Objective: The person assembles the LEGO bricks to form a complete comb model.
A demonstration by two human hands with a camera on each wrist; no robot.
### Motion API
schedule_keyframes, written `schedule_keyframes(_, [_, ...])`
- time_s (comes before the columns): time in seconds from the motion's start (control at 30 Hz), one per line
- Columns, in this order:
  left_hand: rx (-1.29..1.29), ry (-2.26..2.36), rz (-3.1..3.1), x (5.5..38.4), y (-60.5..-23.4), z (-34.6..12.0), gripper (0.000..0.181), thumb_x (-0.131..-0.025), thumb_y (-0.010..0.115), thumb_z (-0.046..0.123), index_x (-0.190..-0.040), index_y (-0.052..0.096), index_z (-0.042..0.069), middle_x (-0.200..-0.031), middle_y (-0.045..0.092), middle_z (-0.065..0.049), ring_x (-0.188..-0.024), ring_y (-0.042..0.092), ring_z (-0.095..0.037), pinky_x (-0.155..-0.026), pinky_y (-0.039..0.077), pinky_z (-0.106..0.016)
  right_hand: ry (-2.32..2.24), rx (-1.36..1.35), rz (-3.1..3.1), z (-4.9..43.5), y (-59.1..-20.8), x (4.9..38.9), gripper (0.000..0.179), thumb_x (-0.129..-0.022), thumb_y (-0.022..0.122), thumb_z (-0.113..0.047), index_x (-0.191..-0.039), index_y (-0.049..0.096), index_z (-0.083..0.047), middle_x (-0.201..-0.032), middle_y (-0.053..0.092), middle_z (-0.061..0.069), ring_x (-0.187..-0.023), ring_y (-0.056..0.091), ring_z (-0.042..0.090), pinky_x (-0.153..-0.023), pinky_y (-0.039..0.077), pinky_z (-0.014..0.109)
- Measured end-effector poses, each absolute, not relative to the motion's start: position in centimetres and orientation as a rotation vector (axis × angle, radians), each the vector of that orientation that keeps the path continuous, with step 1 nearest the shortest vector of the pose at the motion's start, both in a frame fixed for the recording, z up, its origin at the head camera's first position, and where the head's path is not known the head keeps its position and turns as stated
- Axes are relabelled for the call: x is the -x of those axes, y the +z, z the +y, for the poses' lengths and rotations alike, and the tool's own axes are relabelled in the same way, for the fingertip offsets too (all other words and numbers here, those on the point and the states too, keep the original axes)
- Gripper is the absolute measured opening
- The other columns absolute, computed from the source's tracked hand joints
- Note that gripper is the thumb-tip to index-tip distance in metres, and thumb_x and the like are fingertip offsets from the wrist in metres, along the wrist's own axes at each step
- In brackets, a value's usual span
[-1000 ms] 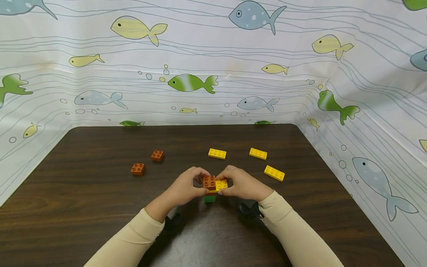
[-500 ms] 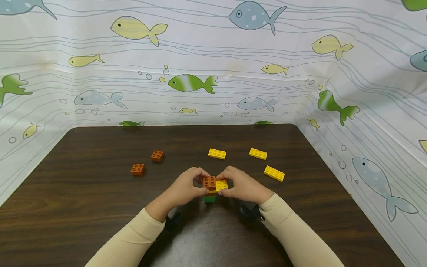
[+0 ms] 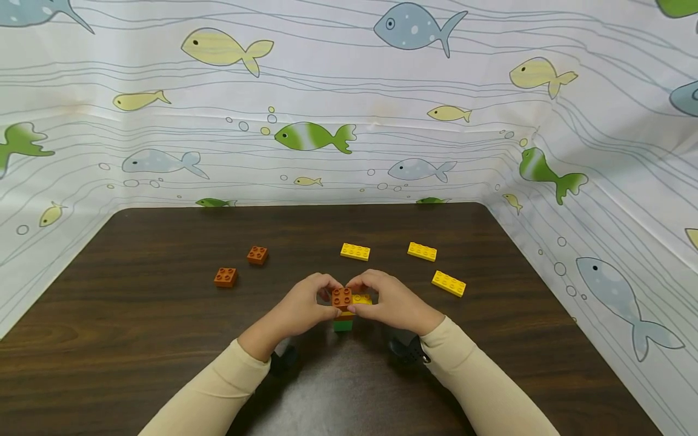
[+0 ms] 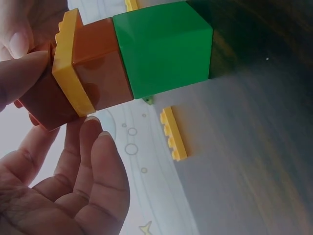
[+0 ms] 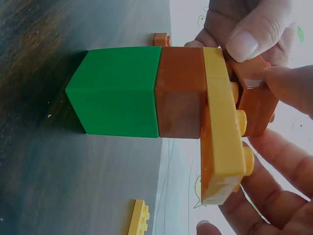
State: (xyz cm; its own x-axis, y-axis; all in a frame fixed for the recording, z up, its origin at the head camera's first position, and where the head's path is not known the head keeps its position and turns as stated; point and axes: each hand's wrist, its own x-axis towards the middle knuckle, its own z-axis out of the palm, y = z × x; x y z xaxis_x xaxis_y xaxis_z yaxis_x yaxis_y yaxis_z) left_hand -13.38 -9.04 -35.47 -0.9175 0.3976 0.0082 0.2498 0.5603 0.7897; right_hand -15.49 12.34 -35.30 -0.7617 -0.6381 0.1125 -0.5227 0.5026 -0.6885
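Note:
A small upright stack of toy building bricks stands in front of me. Its base is a green block (image 4: 164,49), then comes a brown brick (image 5: 181,93), and a long yellow brick (image 5: 225,127) lies across that, jutting out to the right. On the yellow brick's left end sits another brown brick (image 3: 342,297), tilted, with a narrow gap beneath it in the right wrist view. My left hand (image 3: 305,303) pinches this top brown brick between thumb and fingers. From the opposite side, my right hand (image 3: 398,303) pinches it too, thumb at the front.
Two loose brown bricks (image 3: 225,277) lie left of the stack on the dark wooden table (image 3: 136,339). Beyond it and to the right are three yellow bricks (image 3: 449,283). A fish-print sheet (image 3: 327,91) hangs around the table's back and right side.
My right hand has moved slightly left, from the yellow brick's right end to the top brown brick. My left hand and the loose bricks look unchanged.

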Motion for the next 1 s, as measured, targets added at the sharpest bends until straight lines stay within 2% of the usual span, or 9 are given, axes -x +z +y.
schedule_keyframes(0.33, [-0.524,1.254,2.613,13.45,-35.17,-8.85,0.027,-0.083,0.074,0.007,-0.108,0.063,0.008,-0.099,0.056,-0.003,-0.088,0.053,-0.019,-0.074,0.048,-0.033,-1.074,0.983,2.576,12.43,-35.19,15.54,0.031,-0.088,0.072,-0.023,-0.115,0.064,-0.01,-0.11,0.062,0.001,-0.101,0.055,0.018,-0.089,0.051,0.039])
schedule_keyframes(0.73, [-0.463,1.216,2.611,13.6,-34.7,-8.5,0.027,-0.081,0.075,0.006,-0.106,0.064,0.007,-0.098,0.055,-0.004,-0.085,0.052,-0.018,-0.068,0.048,-0.031,-1.057,0.98,2.557,12.67,-35.31,15.78,0.031,-0.088,0.071,-0.023,-0.115,0.064,-0.011,-0.111,0.062,0.0,-0.102,0.056,0.017,-0.089,0.05,0.033])
schedule_keyframes(1.0, [-0.485,1.381,2.531,13.64,-35.62,-9.01,0.03,-0.081,0.075,0.006,-0.109,0.064,0.004,-0.097,0.059,-0.006,-0.083,0.054,-0.018,-0.066,0.047,-0.03,-1.075,0.988,2.526,12.71,-35.4,15.88,0.03,-0.088,0.071,-0.022,-0.114,0.063,-0.01,-0.11,0.062,0.0,-0.098,0.056,0.016,-0.087,0.05,0.029])
